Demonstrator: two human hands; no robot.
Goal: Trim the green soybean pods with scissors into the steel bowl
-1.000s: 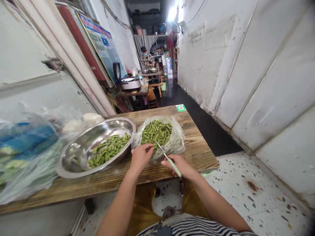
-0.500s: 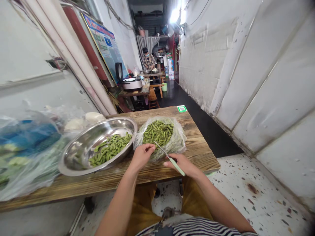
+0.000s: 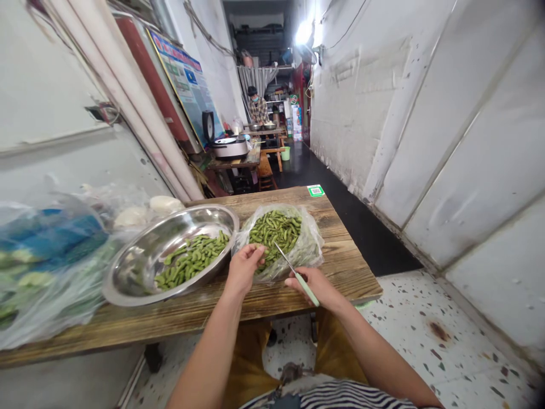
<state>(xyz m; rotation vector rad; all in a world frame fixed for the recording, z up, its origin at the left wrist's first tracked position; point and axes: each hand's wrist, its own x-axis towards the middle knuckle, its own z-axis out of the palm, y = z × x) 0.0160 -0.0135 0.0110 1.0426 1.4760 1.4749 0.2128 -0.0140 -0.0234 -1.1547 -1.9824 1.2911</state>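
Observation:
My left hand (image 3: 244, 266) is pinched at the near left edge of a clear plastic bag (image 3: 314, 244). Between thumb and forefinger is a green soybean pod, mostly hidden by the fingers. Scissors (image 3: 305, 288) with a pale green handle are in my right hand (image 3: 317, 284), seen edge-on, their metal tips pointing up and left over the bag. Inside the open bag lies a heap of green soybean pods (image 3: 275, 230). To the left stands a wide steel basin (image 3: 128, 270), with more pods (image 3: 193, 258) on the right side of its bottom.
The wooden table (image 3: 349, 267) carries plastic bags of produce (image 3: 46, 244) at the left and a green QR-code card (image 3: 315, 191) at its far edge. Farther back, a rice cooker (image 3: 230, 149) with its lid up stands on another table, and a masked person (image 3: 258, 108) works over pans.
My left hand has shifted slightly left and up, away from the scissors' tips. The scissors have turned a little to the right, so the gap between the two has grown.

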